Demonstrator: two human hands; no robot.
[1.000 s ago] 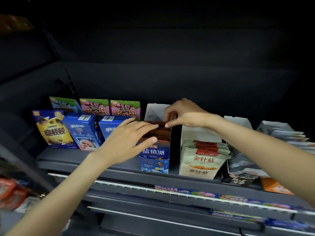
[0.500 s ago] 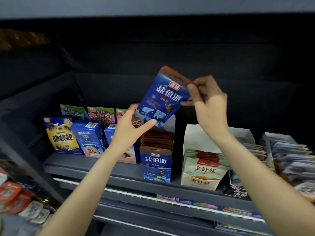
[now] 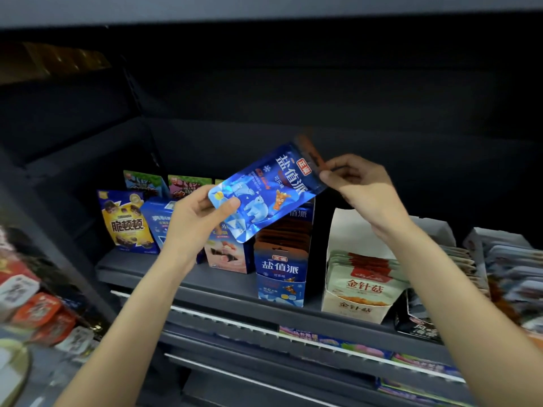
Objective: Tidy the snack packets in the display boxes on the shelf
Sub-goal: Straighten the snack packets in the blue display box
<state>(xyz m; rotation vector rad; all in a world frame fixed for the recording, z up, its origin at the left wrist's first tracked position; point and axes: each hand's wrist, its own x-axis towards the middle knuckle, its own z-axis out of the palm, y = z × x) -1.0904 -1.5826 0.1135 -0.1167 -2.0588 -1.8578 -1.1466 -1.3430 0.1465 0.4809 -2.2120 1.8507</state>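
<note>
I hold blue packet (image 3: pixel 266 190) tilted above its display box (image 3: pixel 281 271) — left hand (image 3: pixel 195 221) pinches bottom, right hand (image 3: pixel 357 186) pinches top. Next: turn upright, slide into row.

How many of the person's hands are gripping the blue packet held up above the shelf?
2. The left hand holds the blue packet at its lower end; the right hand pinches its upper corner. No other hand is in view.
</note>
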